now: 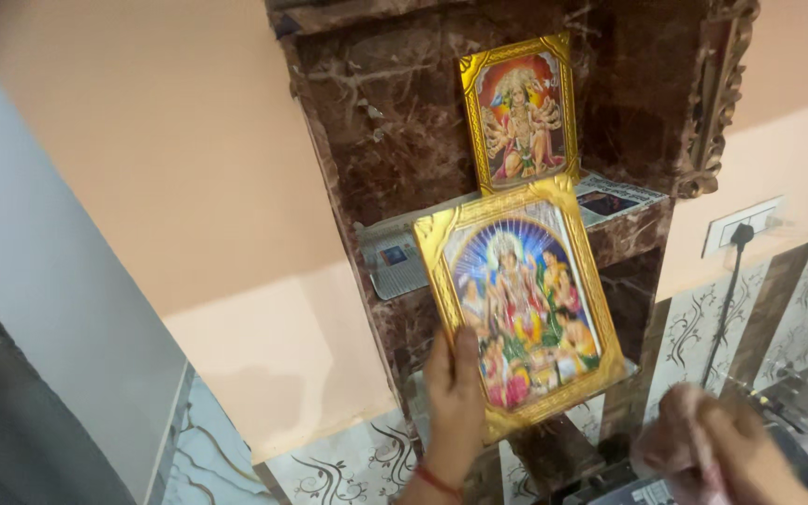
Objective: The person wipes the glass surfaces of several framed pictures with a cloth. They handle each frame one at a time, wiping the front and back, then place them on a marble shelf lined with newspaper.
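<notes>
Left hand (pixel 453 393) grips the lower left edge of a gold-framed picture (pixel 520 307), thumb on the front of the frame, fingers behind it. I see a red thread on that wrist. I hold the picture raised and tilted, its top leaning left, in front of a brown marble niche (pixel 376 122).

Right hand (pixel 703 449) sits low at the right, blurred. It appears closed on a pale pink cloth (pixel 694 468); I cannot confirm the grip, and it is apart from the picture.

Head view, remaining items:
- A second picture (pixel 520 110), also gold-framed, stands upright against the back wall of the niche, above the held one.
- A newspaper (pixel 395 257) lines the niche shelf, running to both shelf edges. The held picture covers its middle.
- A carved wooden frame (pixel 717 93) borders the right side of the niche.
- A wall socket (pixel 743 224) sits right of the niche, with a dark cable (pixel 724 318) hanging down from it.
- Patterned tiles (pixel 339 463) cover the lower wall.
</notes>
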